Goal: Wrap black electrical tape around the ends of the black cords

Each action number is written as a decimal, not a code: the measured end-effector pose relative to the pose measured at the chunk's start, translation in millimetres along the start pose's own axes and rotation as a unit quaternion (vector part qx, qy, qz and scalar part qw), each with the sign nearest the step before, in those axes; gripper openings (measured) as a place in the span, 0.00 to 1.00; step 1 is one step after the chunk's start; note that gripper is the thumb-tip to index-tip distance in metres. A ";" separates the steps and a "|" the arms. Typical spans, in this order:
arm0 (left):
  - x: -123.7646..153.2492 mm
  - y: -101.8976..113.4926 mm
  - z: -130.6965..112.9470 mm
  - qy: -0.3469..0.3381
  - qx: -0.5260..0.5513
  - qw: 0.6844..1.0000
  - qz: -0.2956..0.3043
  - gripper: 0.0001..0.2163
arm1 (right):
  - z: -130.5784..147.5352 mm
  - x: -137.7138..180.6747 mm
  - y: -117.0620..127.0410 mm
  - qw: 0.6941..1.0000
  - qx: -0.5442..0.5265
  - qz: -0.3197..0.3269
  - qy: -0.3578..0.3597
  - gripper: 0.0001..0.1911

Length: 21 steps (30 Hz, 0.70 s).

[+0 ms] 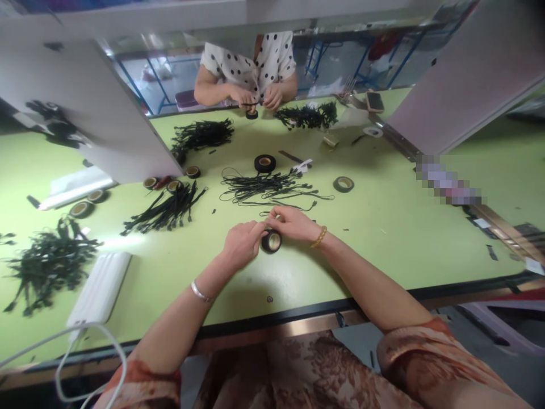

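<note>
My left hand [244,243] and my right hand [293,222] meet at the fingertips over the green table. Just below the fingers is a roll of black tape [271,242], and the left fingers overlap its edge. Both hands are closed in a pinch. Whatever sits between the fingertips is too small and covered to name. Beyond my hands lies a loose bunch of thin black cables [266,186], with another black tape roll [264,163] behind it.
Bundled black cables [166,210] lie left, near several tape rolls and a white power strip [101,287]. A tape roll [343,183] sits right. White panels [123,108] stand either side. Opposite, a co-worker [251,74] handles a dark strip above another tape roll.
</note>
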State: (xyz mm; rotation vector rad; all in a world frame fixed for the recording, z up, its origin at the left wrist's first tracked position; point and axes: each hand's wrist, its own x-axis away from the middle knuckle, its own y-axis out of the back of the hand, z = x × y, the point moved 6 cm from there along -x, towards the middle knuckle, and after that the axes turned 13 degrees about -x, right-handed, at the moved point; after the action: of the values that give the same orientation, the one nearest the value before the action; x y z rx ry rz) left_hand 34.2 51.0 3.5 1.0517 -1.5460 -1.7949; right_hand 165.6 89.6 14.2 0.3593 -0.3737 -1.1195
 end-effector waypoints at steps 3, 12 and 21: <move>0.9 1.9 -4.6 0.022 -0.024 0.999 0.019 0.11 | 1.6 3.0 1.8 0.999 -0.046 -0.002 -0.020 0.10; 3.9 6.6 -5.0 -0.014 -0.051 0.998 -0.032 0.11 | -5.7 5.5 -19.7 0.957 -0.273 -0.002 -0.098 0.10; 1.8 2.7 -5.2 0.025 -0.003 1.000 -0.005 0.13 | -12.5 1.6 -12.7 0.872 -0.464 -0.154 -0.019 0.27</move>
State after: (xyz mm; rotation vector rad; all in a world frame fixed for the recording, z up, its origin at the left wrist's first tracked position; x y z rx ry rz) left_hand 37.3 46.1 5.6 1.0961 -1.5072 -1.7647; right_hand 161.9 84.3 -2.5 -0.4774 0.2252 -1.4837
